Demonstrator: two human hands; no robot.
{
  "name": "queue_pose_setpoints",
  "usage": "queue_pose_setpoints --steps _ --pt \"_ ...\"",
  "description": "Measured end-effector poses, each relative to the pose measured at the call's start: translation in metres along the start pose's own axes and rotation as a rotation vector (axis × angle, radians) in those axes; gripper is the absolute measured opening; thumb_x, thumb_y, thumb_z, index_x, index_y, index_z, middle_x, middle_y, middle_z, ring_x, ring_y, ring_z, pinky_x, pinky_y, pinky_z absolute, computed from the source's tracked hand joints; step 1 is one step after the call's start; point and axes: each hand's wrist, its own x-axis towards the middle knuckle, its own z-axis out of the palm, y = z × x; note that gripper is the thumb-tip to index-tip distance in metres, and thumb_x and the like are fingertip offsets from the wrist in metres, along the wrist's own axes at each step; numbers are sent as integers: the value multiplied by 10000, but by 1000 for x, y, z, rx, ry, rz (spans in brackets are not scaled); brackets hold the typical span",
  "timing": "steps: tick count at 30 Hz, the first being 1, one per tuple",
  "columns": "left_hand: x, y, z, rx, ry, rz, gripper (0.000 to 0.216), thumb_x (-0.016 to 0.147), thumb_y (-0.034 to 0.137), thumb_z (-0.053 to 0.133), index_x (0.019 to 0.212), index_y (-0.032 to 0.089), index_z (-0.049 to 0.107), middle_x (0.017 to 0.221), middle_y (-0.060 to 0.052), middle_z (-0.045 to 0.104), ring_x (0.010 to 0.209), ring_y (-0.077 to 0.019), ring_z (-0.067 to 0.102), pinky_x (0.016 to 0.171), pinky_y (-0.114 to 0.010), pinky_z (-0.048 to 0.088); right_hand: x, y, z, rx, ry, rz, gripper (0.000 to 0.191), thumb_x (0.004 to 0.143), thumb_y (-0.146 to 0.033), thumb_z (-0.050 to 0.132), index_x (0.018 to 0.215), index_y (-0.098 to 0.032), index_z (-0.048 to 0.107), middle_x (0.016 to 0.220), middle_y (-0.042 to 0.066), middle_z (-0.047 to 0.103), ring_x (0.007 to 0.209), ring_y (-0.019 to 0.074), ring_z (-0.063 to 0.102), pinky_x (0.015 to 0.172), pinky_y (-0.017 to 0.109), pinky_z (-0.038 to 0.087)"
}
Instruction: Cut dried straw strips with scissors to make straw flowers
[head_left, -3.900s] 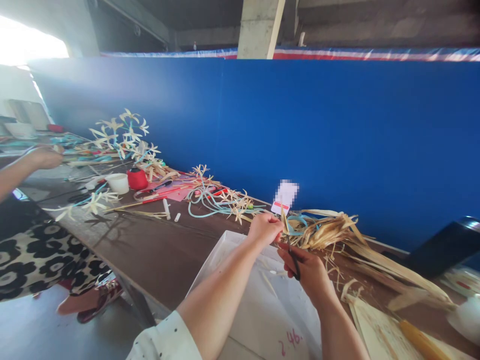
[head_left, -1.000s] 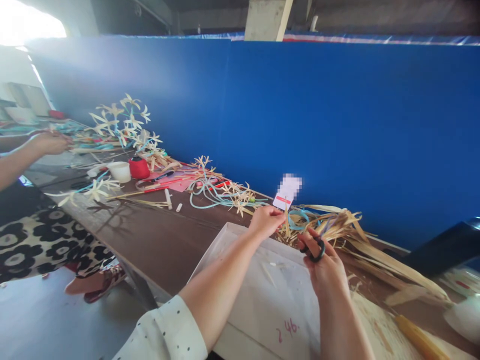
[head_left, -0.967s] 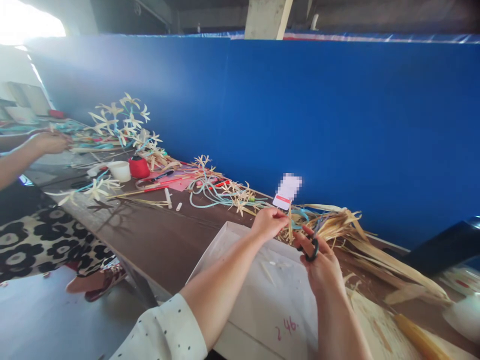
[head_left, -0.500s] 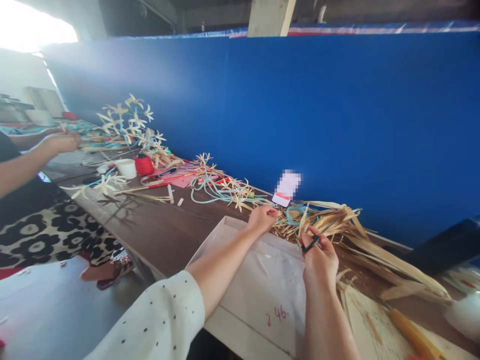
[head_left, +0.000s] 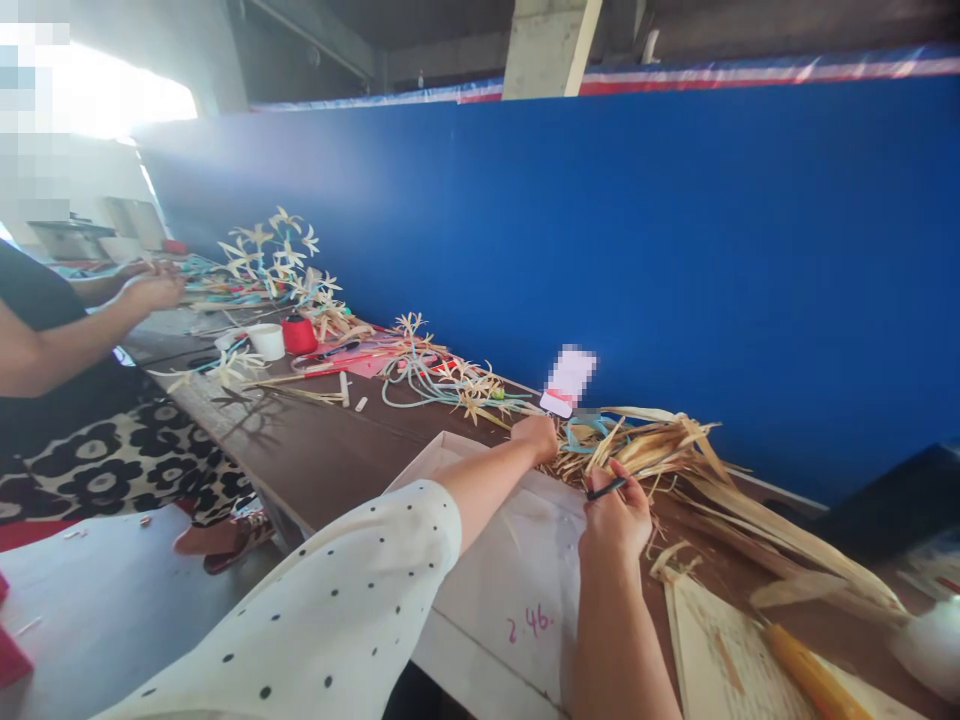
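My left hand [head_left: 535, 438] is closed at the near left side of a pile of dried husk strips [head_left: 660, 445], just below an upright phone-like card with a blurred face [head_left: 568, 380]. Its fingertips are turned away, so what they hold, if anything, is hidden. My right hand [head_left: 616, 515] is closed around what look like black-handled scissors [head_left: 606, 488], their blades lost among the strips. A piece of blue ribbon [head_left: 589, 433] lies in the pile between the hands. Beneath both forearms sits a pale box lid [head_left: 517, 560] with red handwritten figures.
Husk flowers on pale blue stems [head_left: 427, 375] run along the table's back. Further left stand a red thread spool [head_left: 299, 335] and a white cup [head_left: 266, 342]. A co-worker's hands [head_left: 154, 288] work at far left. A blue partition [head_left: 675, 230] closes off the back.
My left hand has moved slightly forward and its fingers have turned out of sight. The right hand has shifted a little left with the scissors. The whole view has swung slightly.
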Motion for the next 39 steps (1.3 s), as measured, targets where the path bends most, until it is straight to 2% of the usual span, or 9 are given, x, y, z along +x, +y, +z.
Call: queue_pose_setpoints --steps 5,9,16,20,27,32,34,36,39 --pt "11 -2 8 -32 -6 -32 185 614 186 643 774 97 660 964 -207 630 977 -298 566 861 -377 414 2 3 -1 22 -7 1 526 536 -307 698 1028 -163 578 688 13 567 529 108 504 405 192 337" --pt "15 -4 2 -123 5 -39 102 600 166 648 696 132 663 853 -146 663 938 -241 589 836 -290 432 3 2 -1 33 -3 9 521 543 -315 697 1027 -165 576 697 16 573 532 109 507 400 189 330" --pt "10 -10 -24 -279 12 -31 29 581 185 641 600 165 651 535 -31 605 615 -155 592 619 -215 468 -1 -2 1 81 -22 33 512 526 -272 711 1015 -172 594 655 -8 550 497 87 469 401 185 315" --pt "-5 -11 -40 -338 -53 2 69 581 189 621 629 158 659 489 1 569 466 -103 512 513 -206 445 -4 -5 2 98 -65 42 495 518 -259 736 989 -171 614 606 -25 526 492 77 444 410 179 301" --pt "-52 -17 -62 -388 -250 67 172 581 175 572 726 134 655 644 -27 626 524 -82 530 496 -173 432 -5 -8 3 107 -130 18 491 552 -305 727 1009 -176 601 611 -28 529 463 62 423 416 183 299" --pt "-82 -30 -59 -319 -402 139 186 577 215 585 738 161 660 680 -28 642 587 -110 567 497 -182 423 -6 -7 4 119 -198 4 480 571 -290 717 1022 -193 585 628 -40 538 447 50 398 430 186 313" --pt "-88 -32 -54 -242 -287 158 167 584 267 605 702 167 664 649 -26 635 576 -121 560 508 -200 413 -6 -8 3 115 -212 2 470 575 -289 715 1017 -193 587 632 -41 539 448 49 397 437 189 316" --pt "-91 -32 -50 -241 -66 196 192 616 330 599 700 172 668 660 -26 637 608 -127 556 540 -208 403 -8 -9 3 90 -224 6 469 575 -292 718 1015 -194 589 633 -40 544 452 53 405 446 193 324" --pt "-92 -29 -43 -428 126 226 292 702 411 527 762 159 661 655 -24 622 594 -108 531 542 -198 392 -11 -10 4 58 -295 18 463 575 -298 725 1006 -195 594 643 -36 554 496 68 447 478 197 347"
